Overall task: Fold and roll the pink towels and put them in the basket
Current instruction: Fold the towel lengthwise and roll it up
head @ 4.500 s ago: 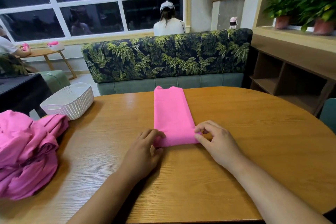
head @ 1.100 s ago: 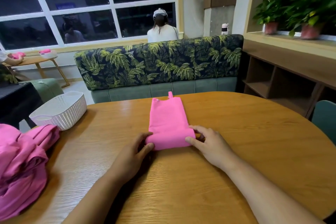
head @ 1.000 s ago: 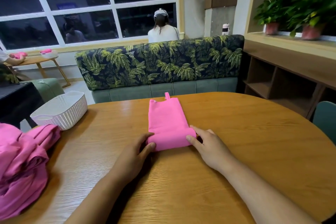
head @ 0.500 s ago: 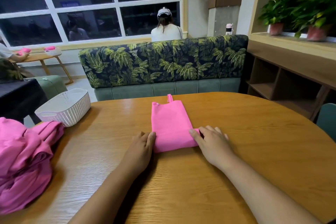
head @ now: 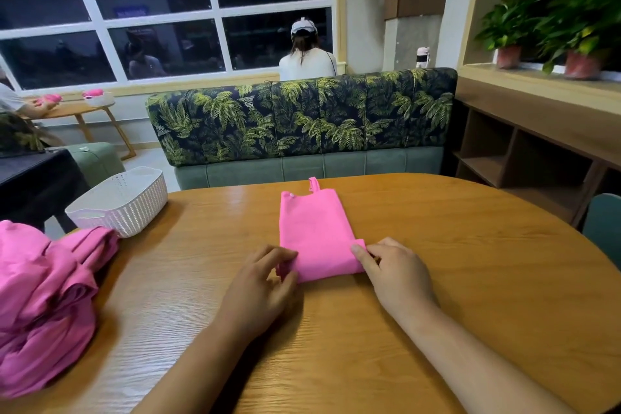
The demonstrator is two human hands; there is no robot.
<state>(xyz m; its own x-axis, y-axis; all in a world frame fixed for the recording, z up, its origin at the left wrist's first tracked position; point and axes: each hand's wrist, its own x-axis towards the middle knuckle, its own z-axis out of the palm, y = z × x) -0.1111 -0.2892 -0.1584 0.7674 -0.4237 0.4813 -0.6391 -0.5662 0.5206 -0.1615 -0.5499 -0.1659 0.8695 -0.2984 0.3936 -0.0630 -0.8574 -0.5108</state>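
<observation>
A pink towel [head: 314, 228], folded into a narrow strip, lies on the wooden table [head: 453, 262] with its hanging loop at the far end. Its near end is rolled into a short roll. My left hand [head: 265, 282] pinches the roll's left end with curled fingers and thumb. My right hand [head: 393, 269] grips the roll's right end, thumb on top of the cloth. A white woven basket [head: 122, 203] stands at the table's far left edge. A heap of loose pink towels [head: 43, 299] lies at the left.
Behind the table stands a sofa with a palm-leaf back [head: 302, 121], and a person sits beyond it facing away. Wooden shelves [head: 524, 151] and potted plants [head: 510, 30] are at the right. A teal chair back [head: 605, 228] shows at the right edge.
The towel's flat part has grown shorter as the roll at its near end moved away from me. Both hands went from lying flat beside the roll to gripping its ends.
</observation>
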